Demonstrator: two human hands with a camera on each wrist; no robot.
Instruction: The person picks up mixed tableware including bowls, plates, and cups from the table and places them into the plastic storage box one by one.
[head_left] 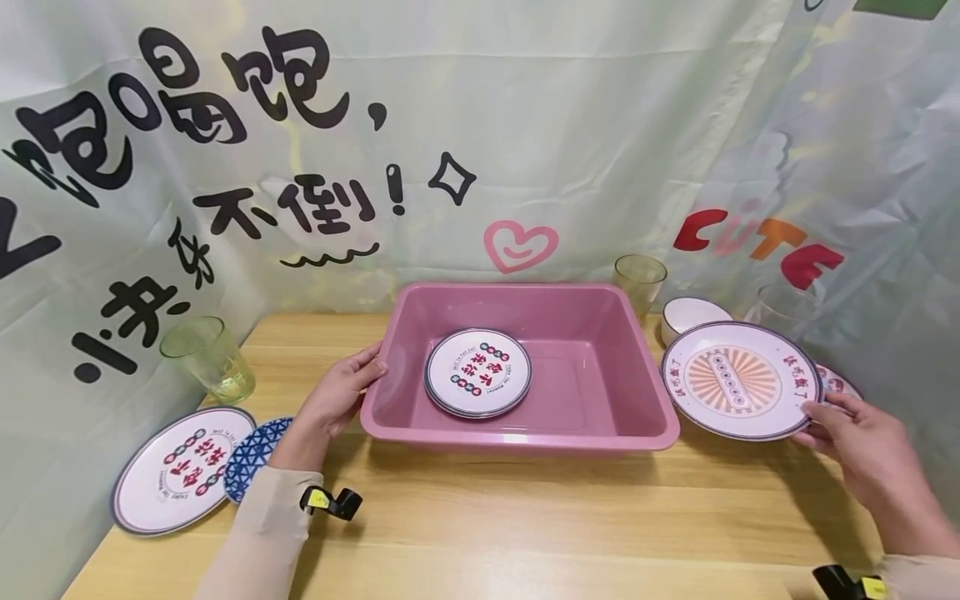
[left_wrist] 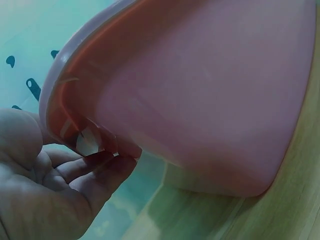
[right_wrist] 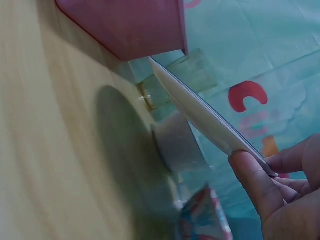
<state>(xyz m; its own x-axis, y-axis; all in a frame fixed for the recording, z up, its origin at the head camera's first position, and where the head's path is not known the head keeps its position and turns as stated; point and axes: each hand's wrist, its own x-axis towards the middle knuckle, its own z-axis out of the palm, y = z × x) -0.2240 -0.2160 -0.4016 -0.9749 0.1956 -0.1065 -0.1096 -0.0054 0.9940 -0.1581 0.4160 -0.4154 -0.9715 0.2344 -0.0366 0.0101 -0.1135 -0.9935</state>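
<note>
A pink plastic basin [head_left: 600, 392] stands on the wooden table, and my left hand [head_left: 333, 398] grips its left rim, fingers curled under the lip in the left wrist view. Inside the basin, left of its middle, lies a small stack of round white plates [head_left: 477, 372] with red and green lettering. My right hand [head_left: 862, 442] pinches the right edge of a larger white plate [head_left: 738, 379] with an orange sunburst print. In the right wrist view this plate [right_wrist: 200, 110] is tilted and raised, its shadow falling on the table.
Beyond the held plate are a white bowl [head_left: 693, 312], a yellowish glass [head_left: 640, 279], a clear glass [head_left: 783, 307] and a partly hidden patterned dish [head_left: 838, 383]. At left stand a green glass [head_left: 213, 362], a white plate [head_left: 161, 492] and a blue patterned dish [head_left: 251, 454]. A printed cloth [head_left: 465, 100] hangs behind.
</note>
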